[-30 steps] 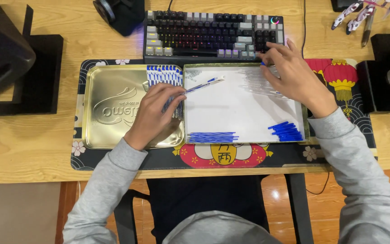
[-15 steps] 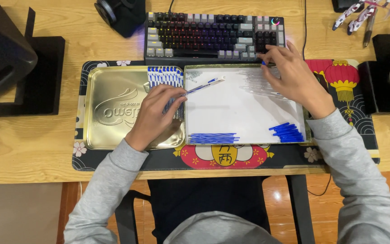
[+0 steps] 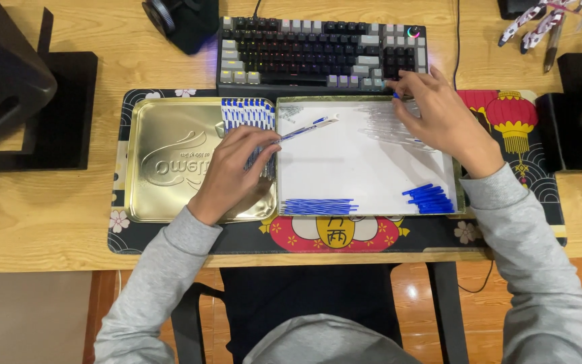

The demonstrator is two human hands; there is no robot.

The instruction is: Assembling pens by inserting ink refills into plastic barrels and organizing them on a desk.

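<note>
- Wooden desk [image 3: 69, 222] under a patterned desk mat [image 3: 506, 222], with a dark monitor stand [image 3: 48, 108] at nine o'clock and a keyboard [image 3: 318, 50] at twelve.
- On the mat's left half lies a gold tin lid [image 3: 163, 162], embossed side up; a row of blue-and-white pens [image 3: 247, 113] lies side by side across its upper right corner.
- The left hand [image 3: 234, 172] rests over the lid's right edge, fingers curled round one blue-and-white pen [image 3: 304, 128] whose tip points toward two o'clock over the tray.
- Just beside the lid sits a shallow white-lined tray [image 3: 365, 168]. It holds a bundle of blue refills [image 3: 318, 205] at six o'clock, a pile of blue caps [image 3: 431, 199] at four o'clock, and clear pen barrels [image 3: 389, 125] at one o'clock.
- The right hand [image 3: 442, 118] is at the tray's upper right corner, fingertips pinched on a small blue piece [image 3: 396, 96] above the clear barrels.
- Loose pens [image 3: 547, 20] lie at the desk's far right, at one o'clock.
</note>
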